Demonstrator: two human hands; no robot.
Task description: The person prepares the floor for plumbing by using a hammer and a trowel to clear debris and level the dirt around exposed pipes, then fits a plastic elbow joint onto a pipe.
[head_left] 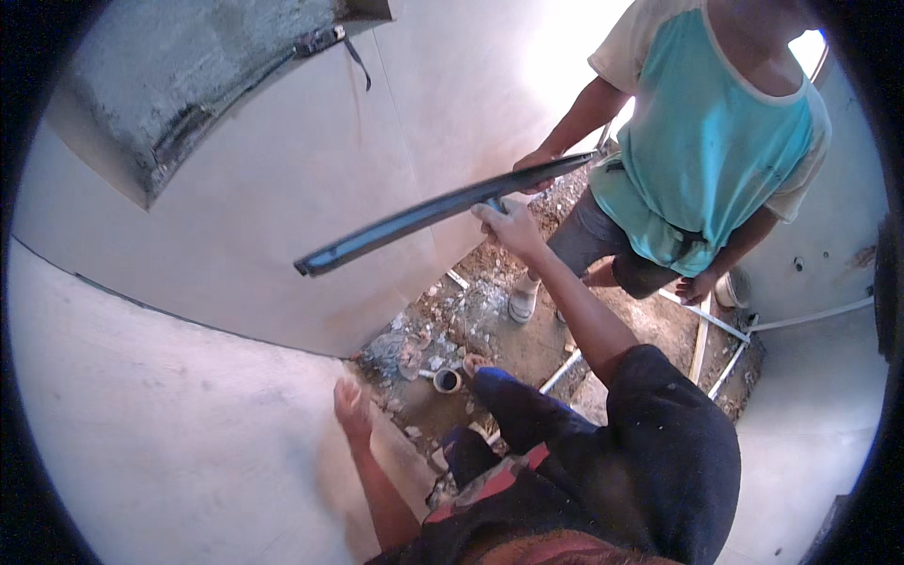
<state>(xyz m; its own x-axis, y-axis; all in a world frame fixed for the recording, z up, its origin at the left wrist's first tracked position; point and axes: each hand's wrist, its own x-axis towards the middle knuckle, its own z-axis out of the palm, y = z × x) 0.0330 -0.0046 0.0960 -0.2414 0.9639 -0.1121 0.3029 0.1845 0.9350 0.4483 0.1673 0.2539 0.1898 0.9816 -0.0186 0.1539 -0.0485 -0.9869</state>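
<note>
My right hand (511, 229) is closed on the short handle under a long, narrow straightedge (395, 224), dark with a bluish face. The tool slants across the middle, its lower end to the left and its upper end to the right. Another person's hand (537, 169) is at its right part, so both of us have hold of it. My left hand (352, 407) is low beside the pale wall at the left, holding nothing, its fingers apart from the tool. Whether it touches the wall I cannot tell.
A person in a turquoise shirt (711, 132) stands at the right. Rubble (452, 320), a pipe opening (446, 380) and white pipes (704, 315) lie on the floor. A wall recess (202, 89) with a small dark object (318, 40) on its edge is at upper left.
</note>
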